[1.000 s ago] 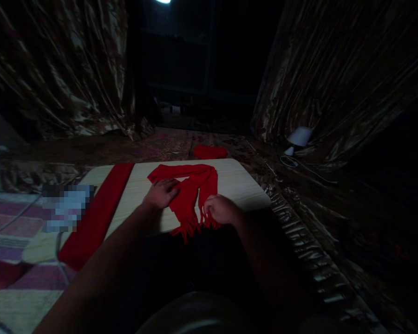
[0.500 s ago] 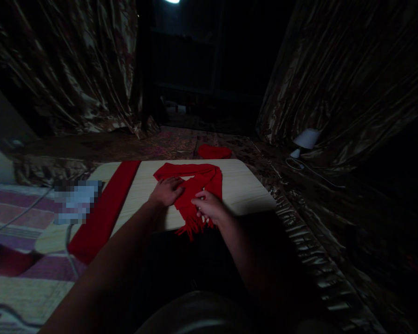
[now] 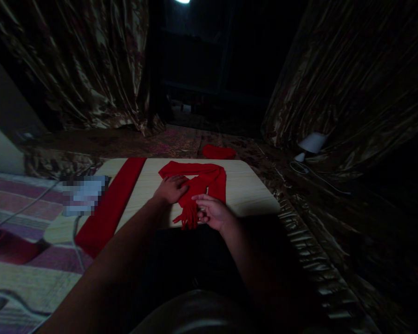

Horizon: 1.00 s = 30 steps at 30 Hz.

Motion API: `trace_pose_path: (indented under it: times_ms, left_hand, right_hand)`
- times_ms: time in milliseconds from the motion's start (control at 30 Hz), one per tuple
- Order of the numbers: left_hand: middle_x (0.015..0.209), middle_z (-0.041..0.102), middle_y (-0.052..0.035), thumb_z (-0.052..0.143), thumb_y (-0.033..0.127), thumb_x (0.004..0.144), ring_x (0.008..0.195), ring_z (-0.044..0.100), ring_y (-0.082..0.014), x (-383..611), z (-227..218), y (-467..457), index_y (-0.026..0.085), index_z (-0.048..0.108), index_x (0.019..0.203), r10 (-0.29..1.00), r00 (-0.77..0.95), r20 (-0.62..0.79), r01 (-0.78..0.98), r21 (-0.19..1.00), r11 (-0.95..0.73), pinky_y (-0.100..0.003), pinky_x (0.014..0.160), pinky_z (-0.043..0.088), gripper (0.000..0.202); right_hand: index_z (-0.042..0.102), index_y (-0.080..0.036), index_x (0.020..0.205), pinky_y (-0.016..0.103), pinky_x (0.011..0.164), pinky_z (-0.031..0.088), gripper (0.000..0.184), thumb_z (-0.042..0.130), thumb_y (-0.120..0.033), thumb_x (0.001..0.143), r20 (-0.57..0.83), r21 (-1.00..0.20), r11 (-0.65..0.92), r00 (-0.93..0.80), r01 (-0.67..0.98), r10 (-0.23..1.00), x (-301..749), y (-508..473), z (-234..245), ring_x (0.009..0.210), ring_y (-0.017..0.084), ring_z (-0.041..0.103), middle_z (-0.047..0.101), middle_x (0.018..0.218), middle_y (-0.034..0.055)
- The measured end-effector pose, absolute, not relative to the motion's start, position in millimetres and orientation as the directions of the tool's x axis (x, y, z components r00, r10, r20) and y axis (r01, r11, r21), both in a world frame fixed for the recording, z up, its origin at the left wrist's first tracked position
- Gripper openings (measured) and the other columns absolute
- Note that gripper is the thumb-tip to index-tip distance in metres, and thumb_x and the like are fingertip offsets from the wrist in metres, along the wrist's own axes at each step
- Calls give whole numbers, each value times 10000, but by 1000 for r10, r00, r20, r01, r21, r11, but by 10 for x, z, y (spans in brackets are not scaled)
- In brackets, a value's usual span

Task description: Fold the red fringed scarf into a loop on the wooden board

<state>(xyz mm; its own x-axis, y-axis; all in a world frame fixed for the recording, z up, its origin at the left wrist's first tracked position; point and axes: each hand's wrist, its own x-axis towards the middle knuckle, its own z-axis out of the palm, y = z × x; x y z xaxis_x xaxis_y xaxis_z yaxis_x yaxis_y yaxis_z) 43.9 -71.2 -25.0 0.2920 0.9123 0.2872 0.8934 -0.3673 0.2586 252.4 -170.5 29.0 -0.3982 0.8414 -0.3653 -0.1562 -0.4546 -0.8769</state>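
Note:
A red scarf [image 3: 216, 185] with a fringed end is looped on a pale wood-grain low table [image 3: 254, 185]. My left hand [image 3: 172, 189] lies flat on the left part of the scarf, fingers stretched forward. Beside the fringe [image 3: 188, 215] is my right hand [image 3: 214, 212], palm turned inward. Its upper finger reaches onto the scarf's end, while the lower fingers are loosely curled and apart from it. Dim light hides the finer contact there. A long folded strip of red fabric [image 3: 114, 204] crosses the table's left side.
Past the far table edge sits a red bundle [image 3: 218, 151]. A small white lamp [image 3: 312, 142] with a cord stands at right, near patterned curtains [image 3: 320, 83]. A blurred-out object [image 3: 85, 195] and a grey cable [image 3: 77, 241] are at left, above striped cloth [image 3: 14, 204].
My right hand has shifted slightly down, and its upper finger is straighter. The scarf's fringe has moved up and gathered toward the left. My left hand stays on the scarf; the whole view has shifted slightly.

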Motion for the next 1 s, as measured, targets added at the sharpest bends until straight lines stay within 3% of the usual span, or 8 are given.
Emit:
trace_pose_path:
  times_ms: [267, 467, 533, 633, 733, 833, 933, 1000]
  left_hand:
    - [1511, 523, -71, 344, 528, 972, 1436, 424, -286, 450, -222, -724, 215, 566, 1443, 918, 296, 266, 900, 246, -361, -481, 1189, 285, 607]
    - [1530, 498, -72, 342, 537, 971, 1447, 407, -288, 454, -207, -728, 233, 553, 1452, 929, 283, 239, 903, 258, -342, -513, 1191, 262, 606]
    - [1535, 491, -74, 339, 542, 972, 1452, 399, -292, 453, -211, -725, 224, 545, 1458, 930, 285, 233, 904, 258, -341, -519, 1191, 259, 617]
    - [1535, 492, -68, 339, 543, 972, 1447, 406, -293, 449, -223, -718, 231, 546, 1457, 928, 287, 237, 904, 253, -345, -519, 1190, 262, 612]
    - [1530, 501, -58, 352, 540, 972, 1445, 411, -284, 448, -238, -713, 255, 554, 1449, 927, 282, 247, 906, 250, -342, -501, 1193, 267, 591]
    - [1527, 505, -63, 351, 534, 976, 1447, 409, -279, 449, -246, -712, 250, 556, 1449, 925, 281, 255, 906, 247, -343, -492, 1197, 269, 588]
    - [1521, 512, -63, 362, 526, 973, 1441, 418, -287, 448, -245, -707, 243, 559, 1449, 921, 290, 260, 903, 243, -353, -493, 1190, 287, 588]
    - [1517, 516, -66, 374, 520, 968, 1438, 422, -294, 444, -241, -700, 234, 560, 1450, 921, 293, 257, 904, 239, -354, -491, 1185, 298, 591]
  right_hand:
    - [636, -163, 968, 162, 362, 234, 128, 625, -211, 850, -301, -880, -445, -528, -167, 794, 2648, -1833, 238, 395, 22, 412, 602, 770, -32]
    - [649, -162, 1104, 161, 363, 322, 310, 613, -397, 904, -302, -951, -234, -774, 202, 557, 2976, -1932, 505, 422, 66, 578, 727, 901, 36]
    - [655, -155, 1135, 161, 365, 321, 333, 596, -400, 917, -315, -948, -115, -814, 297, 489, 3061, -1940, 623, 396, 65, 561, 749, 872, 44]
    - [681, -136, 993, 154, 355, 273, 204, 569, -292, 927, -213, -951, 6, -672, 308, 709, 3066, -1865, 683, 328, 36, 431, 706, 673, -5]
    - [632, -146, 799, 156, 365, 304, 127, 573, -186, 905, -119, -951, -23, -294, 309, 948, 2940, -1704, 570, 335, 35, 415, 646, 587, -37]
    - [583, -160, 735, 168, 375, 357, 159, 635, -191, 882, -199, -924, -130, -162, 360, 967, 2777, -1561, 395, 366, 55, 503, 642, 610, -32]
    - [572, -183, 880, 166, 337, 298, 138, 695, -243, 862, -305, -908, -241, -144, 343, 941, 2629, -1504, 279, 372, 74, 534, 620, 614, -55]
    - [529, -206, 988, 159, 325, 247, 249, 724, -249, 841, -339, -905, -294, -103, 308, 935, 2549, -1500, 250, 361, 75, 509, 582, 585, -85]
